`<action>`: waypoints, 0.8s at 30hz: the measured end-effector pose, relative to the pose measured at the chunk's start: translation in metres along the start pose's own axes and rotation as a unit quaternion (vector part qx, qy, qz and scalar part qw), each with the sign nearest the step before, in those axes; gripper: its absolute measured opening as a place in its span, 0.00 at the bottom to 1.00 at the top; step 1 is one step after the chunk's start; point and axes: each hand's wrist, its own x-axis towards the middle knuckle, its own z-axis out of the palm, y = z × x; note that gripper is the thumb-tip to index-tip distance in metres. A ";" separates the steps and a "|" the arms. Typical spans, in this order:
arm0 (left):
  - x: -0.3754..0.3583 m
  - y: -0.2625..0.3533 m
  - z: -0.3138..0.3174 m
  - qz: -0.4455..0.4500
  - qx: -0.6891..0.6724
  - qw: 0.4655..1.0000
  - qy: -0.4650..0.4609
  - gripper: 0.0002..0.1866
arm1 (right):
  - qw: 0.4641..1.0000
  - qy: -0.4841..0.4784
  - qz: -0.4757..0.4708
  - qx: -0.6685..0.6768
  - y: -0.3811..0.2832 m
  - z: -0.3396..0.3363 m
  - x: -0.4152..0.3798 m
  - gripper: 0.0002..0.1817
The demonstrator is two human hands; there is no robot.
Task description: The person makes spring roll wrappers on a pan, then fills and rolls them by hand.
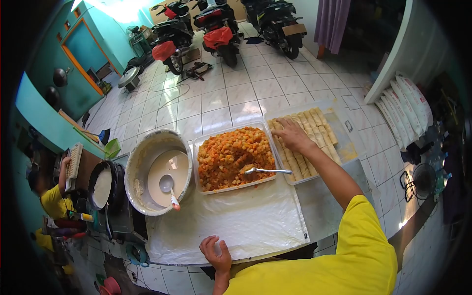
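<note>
My right hand point(291, 135) reaches over a clear plastic tray point(351, 130) and touches the rolled pastries point(314, 140) lined up in it, near the tray's far left corner. Whether its fingers grip a roll cannot be made out. My left hand point(216, 253) rests at the near edge of the plastic-covered table point(236, 221), fingers apart and holding nothing. Between the trays and the pot, a tub of diced orange and yellow filling point(231, 152) has a metal spoon point(268, 170) lying across its right side.
A large pot of pale batter point(164, 184) holds a ladle point(166, 183). Left of it, a pan point(102, 187) sits on a stove. A person in yellow point(56, 199) is at far left. Motorbikes point(216, 29) stand behind; stacked sacks point(405, 110) are at right.
</note>
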 end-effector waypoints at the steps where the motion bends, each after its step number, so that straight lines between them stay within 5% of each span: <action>1: 0.000 -0.003 -0.004 -0.003 0.001 1.000 0.007 0.11 | 1.000 0.007 0.011 0.005 -0.004 -0.004 -0.003 0.24; 5: 0.026 -0.045 -0.050 -0.056 0.002 0.969 0.240 0.19 | 0.994 0.082 0.016 0.068 0.002 -0.013 -0.015 0.30; 8: 0.085 -0.055 -0.138 -0.117 -0.056 0.883 0.450 0.22 | 0.987 0.125 0.018 0.095 -0.018 -0.051 -0.035 0.29; 10: 0.109 -0.077 -0.195 -0.177 -0.140 0.851 0.474 0.24 | 0.981 0.152 0.020 0.120 -0.023 -0.060 -0.046 0.27; 13: 0.137 -0.109 -0.242 -0.245 -0.422 0.799 0.350 0.31 | 0.974 0.175 0.013 0.143 -0.057 -0.084 -0.068 0.22; 18: 0.178 -0.110 -0.260 -0.319 -0.594 0.723 0.148 0.36 | 0.973 0.180 0.022 0.144 -0.097 -0.087 -0.094 0.19; 21: 0.199 -0.108 -0.257 -0.327 -0.687 0.647 0.056 0.38 | 0.974 0.189 0.038 0.124 -0.111 -0.096 -0.111 0.19; 24: 0.205 -0.132 -0.262 -0.320 -0.801 0.506 0.000 0.35 | 0.969 0.187 0.034 0.159 -0.123 -0.105 -0.128 0.18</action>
